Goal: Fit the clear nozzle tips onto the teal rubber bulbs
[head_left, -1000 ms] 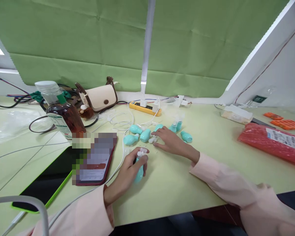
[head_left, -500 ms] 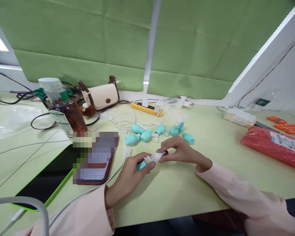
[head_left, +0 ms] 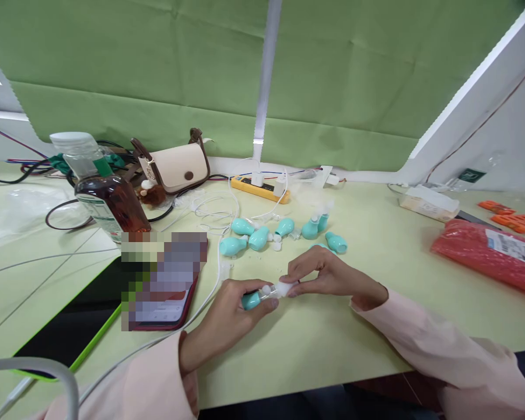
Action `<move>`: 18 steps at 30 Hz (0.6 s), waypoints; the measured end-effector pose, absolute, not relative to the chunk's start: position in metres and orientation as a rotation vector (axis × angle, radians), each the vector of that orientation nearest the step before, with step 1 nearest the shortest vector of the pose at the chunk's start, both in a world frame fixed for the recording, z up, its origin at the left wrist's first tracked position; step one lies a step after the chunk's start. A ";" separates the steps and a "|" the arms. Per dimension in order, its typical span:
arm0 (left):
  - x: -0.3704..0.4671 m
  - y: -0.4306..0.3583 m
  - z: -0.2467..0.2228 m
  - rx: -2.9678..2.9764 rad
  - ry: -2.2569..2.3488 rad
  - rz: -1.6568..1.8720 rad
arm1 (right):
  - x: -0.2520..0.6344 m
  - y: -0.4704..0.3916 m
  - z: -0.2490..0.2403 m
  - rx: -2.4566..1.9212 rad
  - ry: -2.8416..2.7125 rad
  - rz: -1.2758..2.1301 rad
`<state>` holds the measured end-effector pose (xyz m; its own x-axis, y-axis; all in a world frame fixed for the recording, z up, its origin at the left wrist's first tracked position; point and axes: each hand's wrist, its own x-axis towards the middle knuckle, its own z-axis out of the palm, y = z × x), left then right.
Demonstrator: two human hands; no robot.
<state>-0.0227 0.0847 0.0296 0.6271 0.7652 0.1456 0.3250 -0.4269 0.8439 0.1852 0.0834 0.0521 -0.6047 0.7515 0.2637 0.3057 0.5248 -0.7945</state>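
My left hand (head_left: 234,312) is closed around a teal squeeze bulb (head_left: 251,300) with a clear plastic neck (head_left: 269,291) that points to the right. My right hand (head_left: 321,274) pinches a small white soft-looking tip (head_left: 286,287) at the far end of that neck. The two parts meet, but how firmly they are joined I cannot tell. Just beyond the hands lie several more teal bulbs (head_left: 259,238), with small white pieces (head_left: 277,242) among them. Two bulbs with clear necks stand upright (head_left: 310,228) at the right of this group.
To the left are a phone with a blurred screen (head_left: 170,291), a green-edged black phone (head_left: 74,315) and a brown bottle (head_left: 114,204). Behind sit a cream handbag (head_left: 175,166) and a yellow power strip (head_left: 260,190). A red package (head_left: 485,251) lies at the right.
The view has shifted slightly. My right hand has turned a little and sits slightly lower, still on the white tip. Part of another teal bulb now shows behind it.
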 end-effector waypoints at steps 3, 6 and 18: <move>-0.023 0.085 0.027 2.035 0.819 0.718 | 0.184 0.085 0.049 -0.917 -2.054 1.120; -0.024 0.085 0.026 2.097 0.775 0.779 | 0.183 0.084 0.046 -0.951 -1.984 1.213; -0.026 0.086 0.016 2.312 0.809 0.771 | 0.177 0.083 0.042 -0.983 -2.024 1.197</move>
